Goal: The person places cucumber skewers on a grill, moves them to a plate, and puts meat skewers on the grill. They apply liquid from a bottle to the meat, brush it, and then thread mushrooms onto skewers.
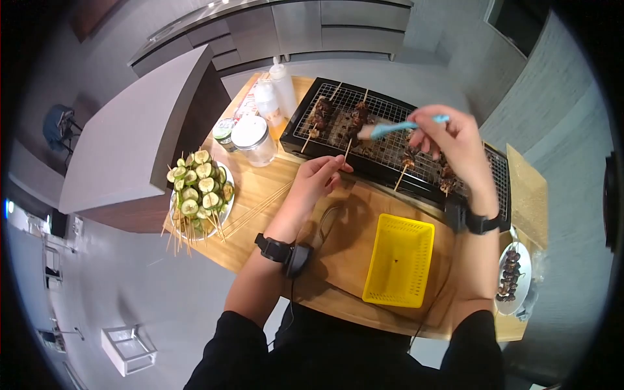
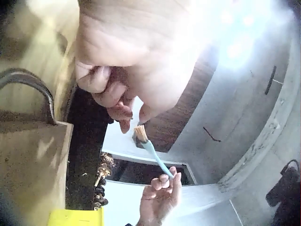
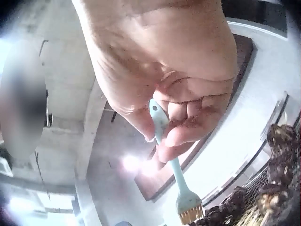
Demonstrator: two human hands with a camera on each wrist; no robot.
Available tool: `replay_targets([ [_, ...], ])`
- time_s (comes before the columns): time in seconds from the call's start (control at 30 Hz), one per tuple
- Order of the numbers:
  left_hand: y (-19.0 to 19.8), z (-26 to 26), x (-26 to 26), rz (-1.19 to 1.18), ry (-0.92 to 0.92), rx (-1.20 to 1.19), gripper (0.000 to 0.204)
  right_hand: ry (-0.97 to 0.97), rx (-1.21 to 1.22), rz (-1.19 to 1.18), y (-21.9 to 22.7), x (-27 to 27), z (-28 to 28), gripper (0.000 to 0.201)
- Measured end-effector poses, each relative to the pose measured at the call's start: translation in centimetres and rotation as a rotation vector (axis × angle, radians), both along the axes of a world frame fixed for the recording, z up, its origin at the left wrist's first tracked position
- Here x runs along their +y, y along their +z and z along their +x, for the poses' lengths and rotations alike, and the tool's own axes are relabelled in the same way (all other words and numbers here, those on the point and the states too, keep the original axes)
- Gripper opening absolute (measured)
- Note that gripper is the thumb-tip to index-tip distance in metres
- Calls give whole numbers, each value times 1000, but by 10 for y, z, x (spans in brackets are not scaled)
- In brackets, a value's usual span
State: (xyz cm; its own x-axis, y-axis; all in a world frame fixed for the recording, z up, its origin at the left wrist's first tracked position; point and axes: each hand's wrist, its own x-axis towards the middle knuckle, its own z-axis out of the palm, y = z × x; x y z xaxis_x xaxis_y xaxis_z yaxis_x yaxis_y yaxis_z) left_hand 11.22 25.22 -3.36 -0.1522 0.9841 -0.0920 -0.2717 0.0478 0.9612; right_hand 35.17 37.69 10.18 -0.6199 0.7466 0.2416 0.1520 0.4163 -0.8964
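Observation:
My right hand grips the light blue handle of a basting brush over the grill. The brush's bristles reach the browned meat of a skewer lying on the wire grate. At the grill's front edge, my left hand pinches the stick end of that skewer between thumb and fingers. Another meat skewer lies to its left, and more lie to the right, partly behind my right hand. In the left wrist view, the curled fingers of the left hand hide the stick.
The black grill spans the table's far side. In front of it sits a yellow basket. Squeeze bottles and a lidded jar stand left, near a plate of cucumber skewers. A white plate with meat skewers is right.

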Motion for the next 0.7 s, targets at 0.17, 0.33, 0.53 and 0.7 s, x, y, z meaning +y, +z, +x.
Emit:
replay_targets([
  [0.17, 1, 8, 1, -7, 6, -10, 28, 27, 72, 255, 57, -12, 4, 17],
  [0.33, -2, 6, -2, 29, 17, -15, 25, -9, 124, 185, 44, -19, -1, 18],
  [0.53, -8, 3, 2, 22, 51, -52, 22, 3, 129, 24, 3, -1, -7, 20],
  [0.7, -8, 1, 2, 14, 67, -47, 24, 0, 62, 19, -2, 10, -11, 20],
])
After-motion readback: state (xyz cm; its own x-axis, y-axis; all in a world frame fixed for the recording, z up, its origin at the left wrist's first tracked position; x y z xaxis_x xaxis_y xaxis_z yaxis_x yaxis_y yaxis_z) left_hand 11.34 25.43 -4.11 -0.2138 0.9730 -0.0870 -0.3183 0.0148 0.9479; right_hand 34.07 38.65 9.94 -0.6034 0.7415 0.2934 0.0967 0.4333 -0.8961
